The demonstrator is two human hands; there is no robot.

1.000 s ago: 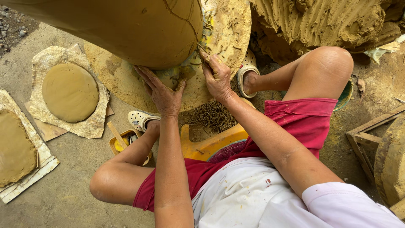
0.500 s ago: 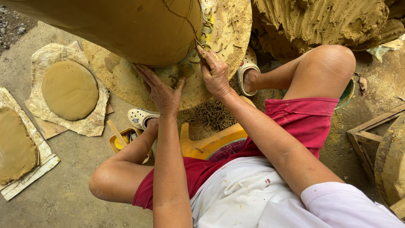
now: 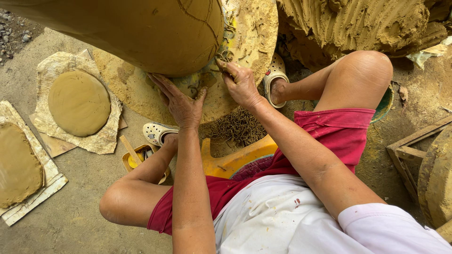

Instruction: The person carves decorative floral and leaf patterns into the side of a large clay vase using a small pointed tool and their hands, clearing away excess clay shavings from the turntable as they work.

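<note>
Left hand (image 3: 181,101) flat, fingers spread, pressing the base of the big clay pot (image 3: 141,33). Right hand (image 3: 240,82) pinched on a thin tool at the pot's lower edge. Pot sits on a clay-caked round wheel (image 3: 256,42), toward its far side. Two flat clay discs (image 3: 79,102) on the floor, left.

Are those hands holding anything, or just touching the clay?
Nothing is gripped. The left hand and right hand press against the base of the big clay pot.

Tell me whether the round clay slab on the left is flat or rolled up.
Flat. The round clay slab lies spread as a smooth disc on its crumpled sheet, apart from both hands.
</note>
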